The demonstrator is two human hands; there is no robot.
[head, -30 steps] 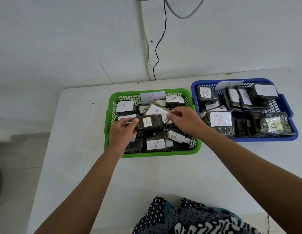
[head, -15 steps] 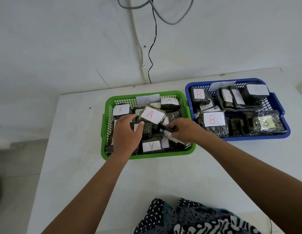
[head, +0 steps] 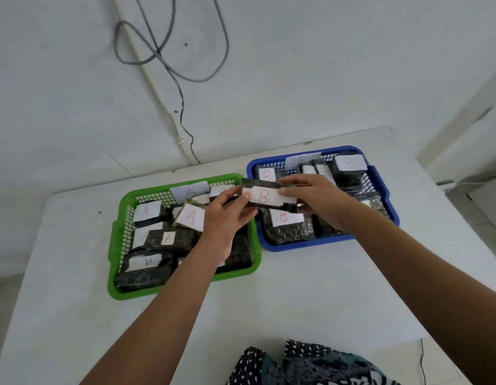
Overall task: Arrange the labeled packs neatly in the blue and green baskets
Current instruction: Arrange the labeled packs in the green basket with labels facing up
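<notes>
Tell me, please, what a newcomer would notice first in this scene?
Both hands, left hand and right hand, hold a dark pack labeled B above the gap between the baskets. The green basket at left holds A packs; the blue basket at right holds B packs.

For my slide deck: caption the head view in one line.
Both hands, left hand and right hand, hold a B-labeled pack above the gap between the green basket and the blue basket.

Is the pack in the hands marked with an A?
No, the held pack, gripped by the left hand and right hand, shows a red B.
</notes>
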